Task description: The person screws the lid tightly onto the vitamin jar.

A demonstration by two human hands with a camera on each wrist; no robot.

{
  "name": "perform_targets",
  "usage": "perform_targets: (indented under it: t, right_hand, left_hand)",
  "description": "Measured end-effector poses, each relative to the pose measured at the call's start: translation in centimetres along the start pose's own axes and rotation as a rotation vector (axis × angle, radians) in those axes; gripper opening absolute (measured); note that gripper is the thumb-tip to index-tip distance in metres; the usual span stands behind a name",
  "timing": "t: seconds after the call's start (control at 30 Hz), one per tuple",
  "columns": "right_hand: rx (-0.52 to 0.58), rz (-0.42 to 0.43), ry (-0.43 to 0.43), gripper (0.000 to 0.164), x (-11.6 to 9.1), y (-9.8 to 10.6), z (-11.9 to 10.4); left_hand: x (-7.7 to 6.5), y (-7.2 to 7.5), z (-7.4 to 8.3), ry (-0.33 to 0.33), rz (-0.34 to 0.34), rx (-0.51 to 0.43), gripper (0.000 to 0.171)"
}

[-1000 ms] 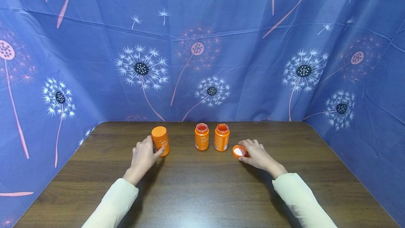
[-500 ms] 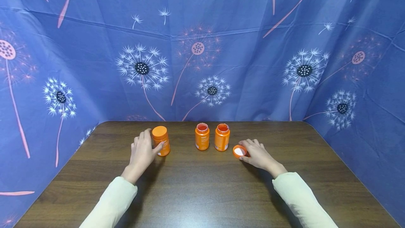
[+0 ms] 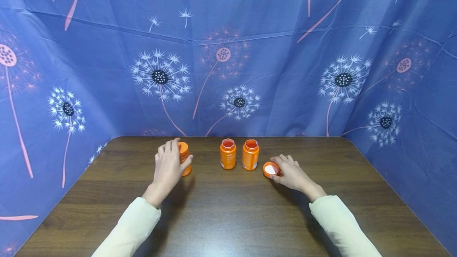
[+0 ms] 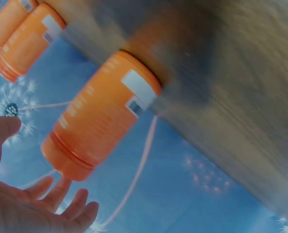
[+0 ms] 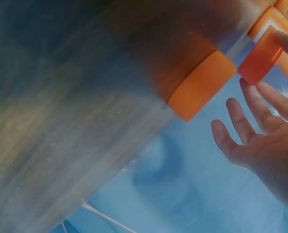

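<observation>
My left hand point(image 3: 168, 165) is spread around the upper left side of a capped orange bottle point(image 3: 184, 152), hiding part of it in the head view. In the left wrist view, its fingers point(image 4: 56, 199) are extended close by the bottle's orange cap point(image 4: 66, 158), not curled round it. My right hand point(image 3: 292, 173) pinches an orange screw cap point(image 3: 270, 169), white inside facing up, between thumb and fingers. The right wrist view shows this pinched cap point(image 5: 261, 56) and a second orange cap point(image 5: 202, 86) on the table, which the hand hides from the head view.
Two uncapped orange bottles, a left one point(image 3: 227, 156) and a right one point(image 3: 250, 156), stand upright side by side between my hands. The brown wooden table point(image 3: 221, 213) ends at a blue dandelion-print curtain point(image 3: 282, 102) behind and at both sides.
My left hand has loosened from the capped bottle's side and risen with spread fingers, shifting right toward its top. The bottle stays standing. My right hand stays on its cap, nearly unmoved.
</observation>
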State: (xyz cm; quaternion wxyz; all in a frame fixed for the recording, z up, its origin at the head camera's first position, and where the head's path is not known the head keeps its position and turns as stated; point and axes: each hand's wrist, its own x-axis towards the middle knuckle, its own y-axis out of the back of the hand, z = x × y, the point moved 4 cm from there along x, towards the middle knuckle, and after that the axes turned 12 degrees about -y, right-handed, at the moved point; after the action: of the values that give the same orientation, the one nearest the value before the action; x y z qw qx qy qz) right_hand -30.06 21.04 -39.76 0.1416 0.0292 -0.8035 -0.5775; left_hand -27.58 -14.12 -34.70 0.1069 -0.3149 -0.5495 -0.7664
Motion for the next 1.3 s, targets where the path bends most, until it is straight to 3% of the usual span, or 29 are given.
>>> perform_targets:
  t: [0.27,0.67,1.03,1.3]
  right_hand:
    - [0.003,0.071,0.029,0.047,-0.1,0.6,-0.6]
    - [0.037,0.083,0.027,0.05,-0.3,1.1,-1.1]
    - [0.069,0.106,0.038,0.052,-0.6,1.3,-1.7]
    - [0.089,0.175,0.093,0.048,-0.8,1.4,-2.1]
  left_hand:
    - [0.2,-0.5,2.3,-0.082,0.018,-0.009,0.059]
    - [0.4,-1.3,4.8,-0.149,0.003,-0.035,0.056]
    - [0.7,-2.8,6.0,-0.17,-0.012,-0.072,0.053]
    - [1.0,-4.6,6.2,-0.133,-0.057,-0.101,0.053]
